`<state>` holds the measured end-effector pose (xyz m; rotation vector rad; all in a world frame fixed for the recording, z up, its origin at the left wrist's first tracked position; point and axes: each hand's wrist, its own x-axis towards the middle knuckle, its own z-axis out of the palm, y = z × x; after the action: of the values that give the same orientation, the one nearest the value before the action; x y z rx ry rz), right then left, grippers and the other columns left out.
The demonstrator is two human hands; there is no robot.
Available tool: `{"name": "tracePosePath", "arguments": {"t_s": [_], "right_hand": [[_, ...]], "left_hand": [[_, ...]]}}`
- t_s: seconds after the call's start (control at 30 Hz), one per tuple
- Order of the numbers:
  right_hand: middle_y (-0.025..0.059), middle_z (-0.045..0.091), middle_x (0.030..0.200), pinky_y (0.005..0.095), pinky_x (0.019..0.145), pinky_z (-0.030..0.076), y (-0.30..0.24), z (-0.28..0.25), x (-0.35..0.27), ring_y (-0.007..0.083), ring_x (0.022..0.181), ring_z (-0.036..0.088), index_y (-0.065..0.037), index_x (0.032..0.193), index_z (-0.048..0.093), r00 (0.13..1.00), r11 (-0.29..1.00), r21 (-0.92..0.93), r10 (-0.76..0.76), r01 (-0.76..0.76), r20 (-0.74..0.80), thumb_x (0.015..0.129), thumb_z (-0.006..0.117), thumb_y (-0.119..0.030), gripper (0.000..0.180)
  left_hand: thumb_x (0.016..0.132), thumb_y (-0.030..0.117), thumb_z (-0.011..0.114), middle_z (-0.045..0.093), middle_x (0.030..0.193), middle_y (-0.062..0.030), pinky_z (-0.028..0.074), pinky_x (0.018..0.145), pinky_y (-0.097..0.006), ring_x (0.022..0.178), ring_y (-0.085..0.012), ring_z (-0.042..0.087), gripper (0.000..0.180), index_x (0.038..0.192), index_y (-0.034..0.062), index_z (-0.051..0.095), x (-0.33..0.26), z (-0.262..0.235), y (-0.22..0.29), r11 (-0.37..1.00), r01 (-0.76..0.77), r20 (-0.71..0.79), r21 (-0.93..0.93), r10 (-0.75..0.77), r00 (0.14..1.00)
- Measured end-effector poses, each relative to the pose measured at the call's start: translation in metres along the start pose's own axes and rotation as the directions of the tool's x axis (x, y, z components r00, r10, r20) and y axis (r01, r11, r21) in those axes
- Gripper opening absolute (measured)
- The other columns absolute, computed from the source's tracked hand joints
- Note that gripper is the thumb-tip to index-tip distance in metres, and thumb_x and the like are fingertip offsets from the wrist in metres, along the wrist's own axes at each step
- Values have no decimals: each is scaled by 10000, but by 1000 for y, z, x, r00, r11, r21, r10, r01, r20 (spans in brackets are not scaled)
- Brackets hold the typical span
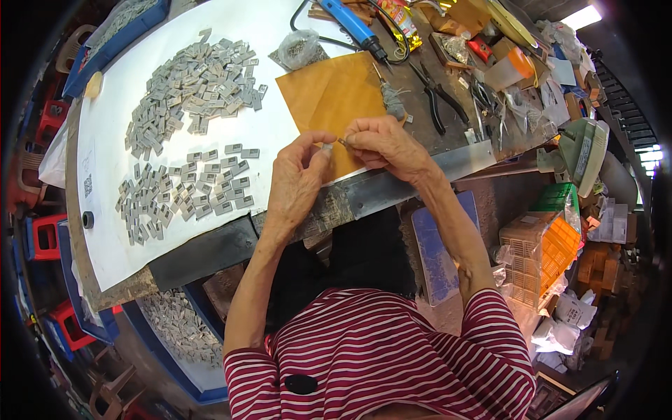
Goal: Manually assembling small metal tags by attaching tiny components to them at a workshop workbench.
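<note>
Over the front edge of a brown sheet (329,87), my two hands face each other, a short gap apart. My left hand (297,178) is closed, pinching a small pale grey piece (327,148) between thumb and fingers. Closed as well, my right hand (388,148) pinches a tiny dark part (342,142) whose kind I cannot make out. To the left, on white paper, lie a big heap of small grey rectangular pieces (203,77) and a looser group of similar pieces (203,185), many showing a dark slot.
A blue electric screwdriver (350,24), black-handled pliers (437,101) and a clear bag of small parts (299,47) lie beyond my hands. Blue bins of grey pieces stand at the far left and below the table (182,325). An orange crate (553,255) stands at right.
</note>
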<state>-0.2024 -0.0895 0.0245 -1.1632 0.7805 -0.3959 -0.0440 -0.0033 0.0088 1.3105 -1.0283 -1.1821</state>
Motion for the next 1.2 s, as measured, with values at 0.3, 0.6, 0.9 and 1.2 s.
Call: {"name": "tracePosePath", "arguments": {"t_s": [0.3, 0.6, 0.9, 1.2], "right_hand": [[-22, 459, 644, 146, 374, 220, 7, 1, 2, 5, 468, 316, -25, 773, 535, 988, 971, 218, 71, -100, 135, 831, 567, -141, 133], [-4, 484, 683, 142, 377, 221, 6, 6, -2, 4, 476, 323, -14, 795, 538, 983, 955, 268, 89, -130, 161, 849, 571, -168, 166], [-3, 483, 694, 140, 381, 220, 15, 13, -1, -6, 465, 306, -12, 820, 553, 984, 941, 308, 97, -139, 147, 844, 592, -165, 161], [2, 463, 669, 132, 358, 218, 17, 16, -5, -10, 433, 292, -25, 794, 532, 986, 889, 426, 144, -169, 90, 844, 555, -102, 95]], "left_hand": [[872, 170, 558, 507, 636, 26, 340, 508, -177, 544, -41, 435, 167, 887, 7, 586, 2, -1, 3, 984, 97, 83, -148, -85, 993], [816, 162, 598, 463, 547, 34, 228, 411, -177, 452, -21, 348, 167, 751, 8, 589, 7, -4, 2, 986, 132, 7, -104, -132, 991], [755, 149, 589, 466, 519, 15, 293, 431, -212, 471, -46, 388, 192, 661, -18, 583, 4, -5, 6, 984, 164, -75, -65, -168, 983], [793, 160, 583, 511, 542, -1, 299, 434, -196, 455, -51, 399, 171, 734, 0, 591, -3, -9, 2, 954, 193, 60, -229, -185, 981]]}}
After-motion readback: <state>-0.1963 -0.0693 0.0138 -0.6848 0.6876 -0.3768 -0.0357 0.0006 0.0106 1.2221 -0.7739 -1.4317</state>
